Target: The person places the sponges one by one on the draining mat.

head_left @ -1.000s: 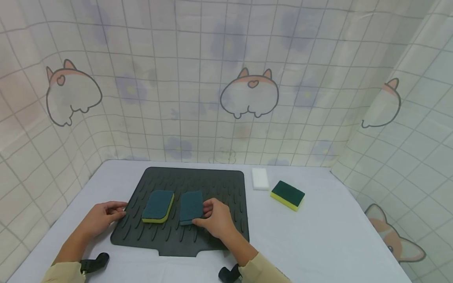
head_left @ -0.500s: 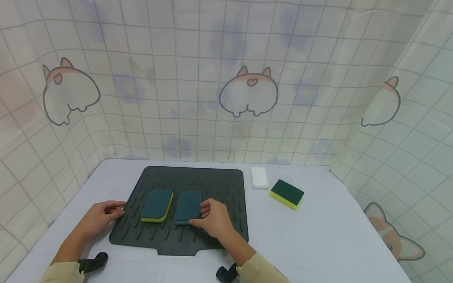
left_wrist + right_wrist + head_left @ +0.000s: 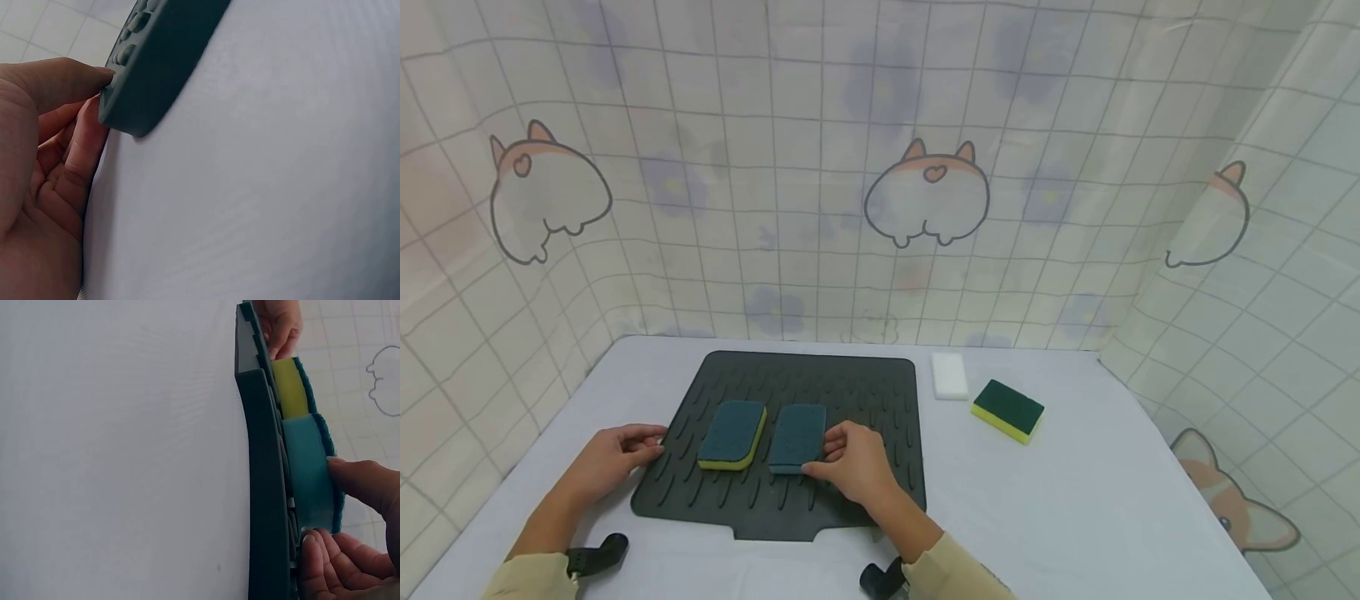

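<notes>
My right hand holds a blue sponge with a dark scouring top, its thumb on the scouring side and its fingers at the sponge's edge. That sponge lies on a dark ribbed rubber mat. Just left of it on the mat is a yellow sponge with a blue-green scouring top; a narrow gap parts the two in the head view. At the mat's left side, my left hand pinches the edge, thumb on top and fingers against the side in the left wrist view.
Right of the mat, a yellow sponge with a dark green top and a white block lie on the white-covered table. A patterned curtain stands behind and at both sides.
The right hand has shifted the blue sponge slightly left, nearer the yellow one, and turned it a little straighter. The left hand stays at the mat's edge.
</notes>
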